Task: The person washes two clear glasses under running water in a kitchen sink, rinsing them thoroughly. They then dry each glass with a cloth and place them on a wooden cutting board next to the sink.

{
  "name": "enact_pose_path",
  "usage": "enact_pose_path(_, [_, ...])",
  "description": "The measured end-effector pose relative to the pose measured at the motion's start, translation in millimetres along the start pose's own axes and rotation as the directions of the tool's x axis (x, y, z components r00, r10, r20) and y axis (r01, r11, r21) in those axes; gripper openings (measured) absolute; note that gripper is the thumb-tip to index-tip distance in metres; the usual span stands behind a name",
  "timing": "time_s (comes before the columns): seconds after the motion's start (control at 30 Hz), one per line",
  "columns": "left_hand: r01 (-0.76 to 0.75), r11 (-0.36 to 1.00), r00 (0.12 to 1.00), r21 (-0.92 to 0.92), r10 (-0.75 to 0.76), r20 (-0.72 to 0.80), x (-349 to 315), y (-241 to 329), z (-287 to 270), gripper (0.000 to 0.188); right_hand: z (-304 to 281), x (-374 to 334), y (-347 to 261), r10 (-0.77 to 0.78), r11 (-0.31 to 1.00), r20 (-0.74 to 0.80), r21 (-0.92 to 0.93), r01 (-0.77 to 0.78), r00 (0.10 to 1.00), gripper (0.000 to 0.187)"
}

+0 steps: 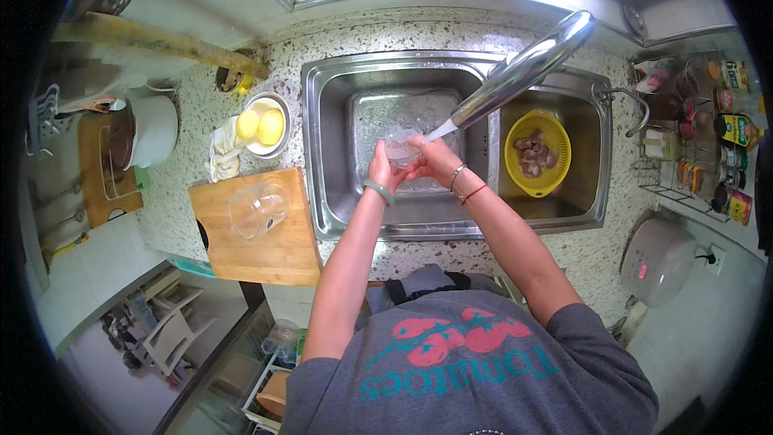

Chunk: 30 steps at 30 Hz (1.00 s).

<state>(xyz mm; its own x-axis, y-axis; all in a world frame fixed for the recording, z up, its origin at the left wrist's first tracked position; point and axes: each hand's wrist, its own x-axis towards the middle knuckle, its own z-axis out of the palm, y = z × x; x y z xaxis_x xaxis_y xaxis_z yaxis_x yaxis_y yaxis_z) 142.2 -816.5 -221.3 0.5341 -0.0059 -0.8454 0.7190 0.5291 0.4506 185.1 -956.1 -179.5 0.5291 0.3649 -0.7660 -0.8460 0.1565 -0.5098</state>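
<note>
We seem to be rinsing a clear, round vessel (402,147) under the silver metal tap (523,72).
Our left hand (382,170) and right hand (440,163) grasp it, fingers curled; next probably calls for turning it.

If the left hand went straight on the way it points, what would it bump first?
The left hand would first meet the clear container it is holding; beyond that, probably the sink's back wall, though depth is unclear.
</note>
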Motion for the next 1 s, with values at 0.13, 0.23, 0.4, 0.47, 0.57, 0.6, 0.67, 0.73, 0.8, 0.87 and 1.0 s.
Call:
enact_pose_path(0.13, [0.046,0.999,0.995,-0.026,-0.043,0.092,-18.0,12.1,22.9,0.056,-20.8,-17.5,-11.2,0.033,0.985,0.018,-0.171,-0.029,0.999,0.041])
enact_pose_path(0.23, [0.041,0.998,0.968,-0.055,-0.026,0.251,-25.0,6.1,27.6,0.050,-36.8,-24.4,2.6,-0.006,0.976,0.000,-0.218,0.006,1.000,0.042])
enact_pose_path(0.4, [-0.628,0.670,0.776,0.395,0.580,0.248,0.9,-30.0,13.1,0.054,-35.8,-22.4,38.1,-0.288,0.954,0.017,-0.077,0.289,0.957,0.050])
enact_pose_path(0.47, [-0.490,0.703,0.860,0.515,0.486,0.155,-10.2,-21.9,16.0,0.046,-35.4,-9.9,48.6,-0.446,0.866,-0.017,-0.261,0.426,0.895,0.054])
enact_pose_path(0.57, [-0.299,0.698,0.930,0.650,0.365,0.036,-40.3,10.3,27.6,0.032,-17.7,-23.1,34.6,-0.491,0.677,-0.013,-0.636,0.372,0.871,0.052])
enact_pose_path(0.6, [-0.239,0.687,0.945,0.687,0.327,0.002,-43.9,16.4,27.3,0.027,-9.2,-29.0,31.5,-0.586,0.582,0.003,-0.694,0.423,0.811,0.049])
enact_pose_path(0.67, [-0.270,0.470,0.907,0.841,0.416,0.059,-21.5,4.6,6.5,0.022,-5.8,-25.2,32.8,-0.680,0.434,0.097,-0.746,0.505,0.727,0.047])
enact_pose_path(0.73, [-0.231,0.484,0.925,0.844,0.378,0.037,-15.7,2.3,8.8,0.020,-6.8,-23.1,28.7,-0.649,0.444,0.063,-0.778,0.445,0.758,0.045])
enact_pose_path(0.8, [-0.104,0.722,0.977,0.684,0.203,-0.065,-26.5,7.3,30.4,0.023,-5.8,-26.8,18.4,-0.471,0.590,-0.086,-0.771,0.241,0.878,0.042])
enact_pose_path(0.87, [-0.154,0.782,0.976,0.604,0.214,-0.027,-12.2,-3.4,23.6,0.025,2.9,-38.6,16.8,-0.583,0.476,-0.030,-0.822,0.312,0.812,0.044])
enact_pose_path(1.0, [-0.208,0.800,0.969,0.563,0.245,0.009,-14.1,-8.4,30.8,0.023,-12.3,-39.6,20.1,-0.606,0.477,0.005,-0.798,0.369,0.795,0.041])
